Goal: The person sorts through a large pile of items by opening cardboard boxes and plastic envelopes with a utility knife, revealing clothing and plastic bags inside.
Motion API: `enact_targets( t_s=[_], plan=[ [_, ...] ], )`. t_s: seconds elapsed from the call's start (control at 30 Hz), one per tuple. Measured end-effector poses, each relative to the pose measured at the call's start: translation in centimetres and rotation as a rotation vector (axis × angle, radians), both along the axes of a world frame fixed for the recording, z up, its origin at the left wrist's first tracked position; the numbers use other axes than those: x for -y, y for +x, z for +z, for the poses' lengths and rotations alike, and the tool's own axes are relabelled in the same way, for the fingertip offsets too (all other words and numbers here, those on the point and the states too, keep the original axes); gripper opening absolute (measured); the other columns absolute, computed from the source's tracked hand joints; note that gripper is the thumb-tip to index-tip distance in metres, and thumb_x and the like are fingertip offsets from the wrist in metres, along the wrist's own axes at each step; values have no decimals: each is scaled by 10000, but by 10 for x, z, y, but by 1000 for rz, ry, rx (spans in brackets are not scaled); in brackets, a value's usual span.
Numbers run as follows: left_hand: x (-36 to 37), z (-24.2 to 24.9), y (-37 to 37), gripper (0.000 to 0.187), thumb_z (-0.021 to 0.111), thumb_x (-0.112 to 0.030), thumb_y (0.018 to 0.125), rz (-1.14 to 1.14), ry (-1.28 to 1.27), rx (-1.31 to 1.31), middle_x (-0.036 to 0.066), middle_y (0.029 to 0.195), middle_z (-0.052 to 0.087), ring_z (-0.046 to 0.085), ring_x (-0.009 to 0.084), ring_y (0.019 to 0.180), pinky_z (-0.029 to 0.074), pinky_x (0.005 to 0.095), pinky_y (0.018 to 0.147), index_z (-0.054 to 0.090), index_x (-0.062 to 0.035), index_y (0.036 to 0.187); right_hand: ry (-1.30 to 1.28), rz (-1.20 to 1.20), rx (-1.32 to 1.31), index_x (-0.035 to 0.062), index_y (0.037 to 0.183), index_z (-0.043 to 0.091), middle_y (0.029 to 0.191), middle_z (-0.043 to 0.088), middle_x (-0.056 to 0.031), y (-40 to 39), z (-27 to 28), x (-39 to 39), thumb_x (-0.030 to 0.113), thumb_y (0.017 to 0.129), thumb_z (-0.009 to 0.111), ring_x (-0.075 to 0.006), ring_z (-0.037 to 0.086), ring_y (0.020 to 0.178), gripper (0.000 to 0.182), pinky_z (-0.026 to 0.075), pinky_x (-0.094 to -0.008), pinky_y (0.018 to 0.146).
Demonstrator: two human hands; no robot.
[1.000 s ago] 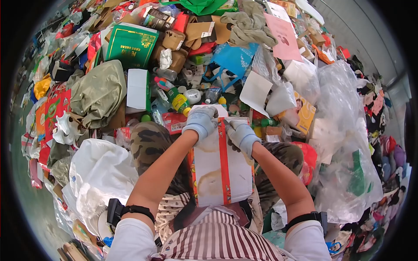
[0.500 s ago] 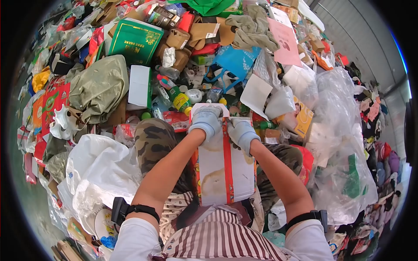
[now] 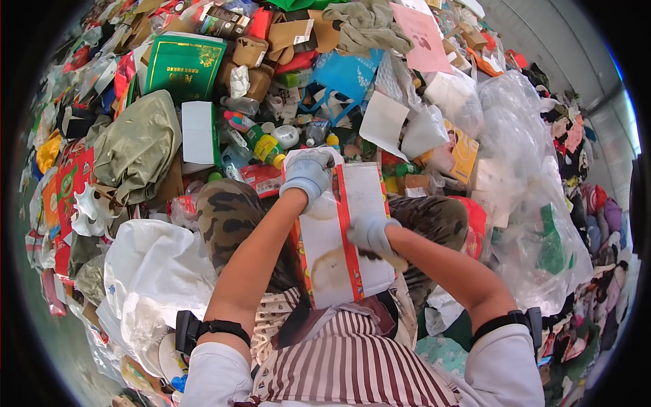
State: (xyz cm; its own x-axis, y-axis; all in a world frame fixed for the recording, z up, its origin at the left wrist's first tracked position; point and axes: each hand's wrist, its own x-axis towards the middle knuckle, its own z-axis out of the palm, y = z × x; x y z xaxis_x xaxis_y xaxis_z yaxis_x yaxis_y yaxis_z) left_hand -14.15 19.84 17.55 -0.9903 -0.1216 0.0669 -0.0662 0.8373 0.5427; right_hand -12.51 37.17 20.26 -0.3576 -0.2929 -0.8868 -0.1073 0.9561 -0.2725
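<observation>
A flat white cardboard box (image 3: 332, 237) with a red stripe, colourful printed edges and brown stains stands tilted in my lap, between my knees. My left hand (image 3: 308, 178), in a pale grey-blue glove, grips its top left edge with the fingers bent over the rim. Lower down, my right hand (image 3: 371, 234), gloved the same way, is over the box's face just right of the red stripe. Motion smears its fingers, and I cannot tell whether they hold anything. A dark patch shows on the box just below that hand.
Mixed waste surrounds me. Plastic bottles (image 3: 264, 144) and a blue bag (image 3: 346, 78) lie ahead, with a green box (image 3: 184, 66) further left. White plastic sheeting (image 3: 152, 264) is by my left knee, clear film (image 3: 525, 169) at right. A metal wall (image 3: 563, 51) rises beyond.
My right hand has left the box's top edge and moved down over its face. The left hand keeps its hold at the top. The view has shifted slightly.
</observation>
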Motion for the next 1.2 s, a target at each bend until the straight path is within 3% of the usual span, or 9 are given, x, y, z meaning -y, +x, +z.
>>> enact_targets(
  t_s=[0.1, 0.23, 0.43, 0.5, 0.63, 0.73, 0.9, 1.13, 1.2],
  plan=[
    [1, 2, 3, 243, 613, -196, 746, -12, -3, 29, 118, 986, 632, 583, 297, 951, 447, 376, 838, 642, -137, 979, -117, 717, -259, 39, 961, 616, 771, 630, -90, 47, -49, -49, 244, 864, 459, -197, 609, 662, 276, 502, -328, 616],
    [-5, 12, 11, 387, 618, -231, 746, -78, -67, 29, 140, 1080, 603, 560, 297, 1017, 433, 383, 870, 584, -136, 1120, -67, 67, 85, 50, 1024, 612, 836, 634, -71, 41, 8, -57, 325, 862, 527, -179, 597, 704, 329, 483, -313, 655],
    [-9, 25, 32, 458, 641, -195, 712, 6, -34, -72, 156, 978, 613, 561, 324, 947, 430, 418, 841, 543, -122, 1153, -93, 246, 61, 56, 988, 595, 780, 628, -60, 9, 65, -51, 334, 868, 521, -146, 594, 666, 312, 482, -294, 612],
    [-15, 22, 50, 457, 661, -86, 667, 10, -9, -488, 120, 846, 596, 558, 303, 841, 436, 415, 771, 553, -107, 1110, -350, 289, -11, 52, 983, 586, 772, 624, -52, -20, 78, -61, 323, 867, 545, -144, 584, 640, 298, 481, -293, 596],
    [-21, 32, 69, 469, 666, 2, 631, 105, 158, -564, 85, 796, 571, 549, 255, 793, 432, 374, 720, 555, -93, 1077, -869, 231, -349, 46, 998, 594, 791, 625, -76, -76, 134, -39, 204, 842, 566, -171, 602, 716, 223, 479, -305, 669],
    [-25, 43, 71, 449, 664, 28, 631, 82, 182, -634, 81, 824, 581, 557, 224, 789, 432, 338, 718, 556, -80, 1053, -758, 696, -754, 55, 963, 622, 862, 637, -97, -100, 138, -1, 180, 827, 566, -227, 603, 805, 193, 467, -318, 729],
    [-26, 48, 81, 406, 662, 38, 646, 123, 193, -651, 68, 833, 579, 575, 216, 792, 446, 328, 744, 554, -72, 1022, -575, 714, -484, 82, 954, 640, 932, 633, -96, -98, 135, 36, 194, 827, 564, -250, 586, 879, 186, 453, -325, 772],
    [-25, 43, 76, 369, 667, -23, 638, 134, 258, -661, 48, 835, 619, 546, 250, 815, 395, 366, 735, 558, -85, 985, -395, 980, -625, 118, 1014, 640, 974, 636, -96, -86, 149, 54, 233, 831, 548, -264, 584, 928, 234, 450, -352, 803],
    [-23, 43, 73, 343, 674, 38, 650, 132, 238, -616, 90, 865, 575, 609, 215, 763, 491, 309, 683, 566, -47, 964, -317, 1046, -696, 128, 1033, 636, 982, 636, -95, -76, 159, 63, 245, 832, 543, -271, 581, 940, 250, 449, -359, 809]
  ],
)
